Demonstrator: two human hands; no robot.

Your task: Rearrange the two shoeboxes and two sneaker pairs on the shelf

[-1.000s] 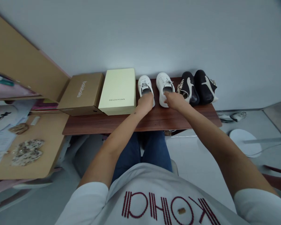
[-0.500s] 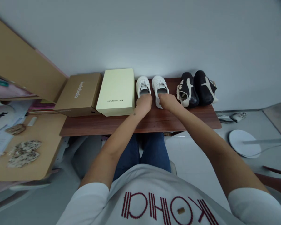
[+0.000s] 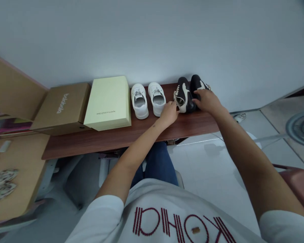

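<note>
A pair of black shoes with cream markings stands at the right end of a dark wooden bench (image 3: 116, 138), against the wall. My left hand (image 3: 169, 113) pinches the heel of the left black shoe (image 3: 183, 96). Over the heel of the right black shoe (image 3: 196, 83) lies my right hand (image 3: 208, 100), fingers closed around it. Two small white shoes (image 3: 139, 99) (image 3: 157, 98) stand side by side just left of my left hand, with no hand on them.
A pale yellow shoebox (image 3: 107, 103) and a brown shoebox (image 3: 62, 106) sit closed on the bench's left part. A tan desk (image 3: 17, 158) with patterned pieces (image 3: 1, 182) is at the far left. A fan (image 3: 302, 126) and a red chair (image 3: 297, 182) stand on the right.
Both hands let go of the white shoes, now set close together, and moved right onto the black pair. The view has turned to the right.
</note>
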